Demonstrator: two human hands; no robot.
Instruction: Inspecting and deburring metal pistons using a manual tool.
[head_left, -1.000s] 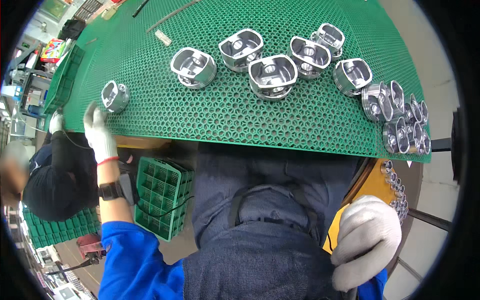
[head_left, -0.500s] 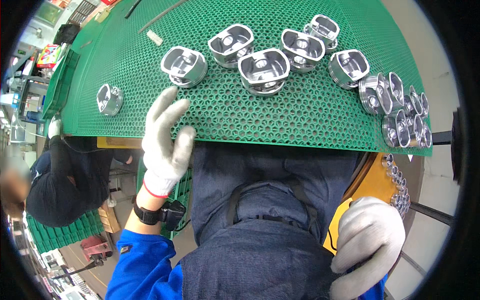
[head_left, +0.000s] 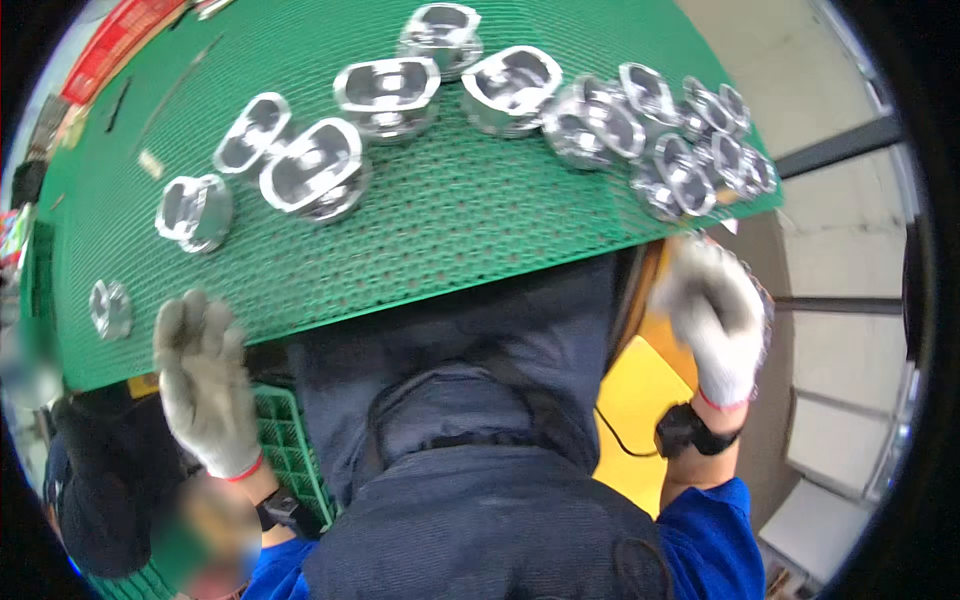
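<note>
1. Left hand (head_left: 208, 390): gloved, palm in view, located at the near edge of the green perforated surface (head_left: 430, 230), toward its left end. Fingers extended and lightly spaced; the palm is bare.
2. Nearest part to the left hand: the leftmost piston (head_left: 112, 310), standing on the surface just beside the fingers and apart from them.
3. Right hand (head_left: 718, 315): gloved, located at the near right edge of the surface, above a yellow panel (head_left: 635, 410). Fingers appear bent; motion blur obscures them, so their spacing and any contact cannot be told.
4. Middle pistons (head_left: 390, 100): spaced along the surface, hollow ends in view.
5. Right-hand piston cluster (head_left: 680, 180): grouped closely on the surface, beyond the right hand.
6. Green crate (head_left: 275, 430): below the surface, beside the left hand.
</note>
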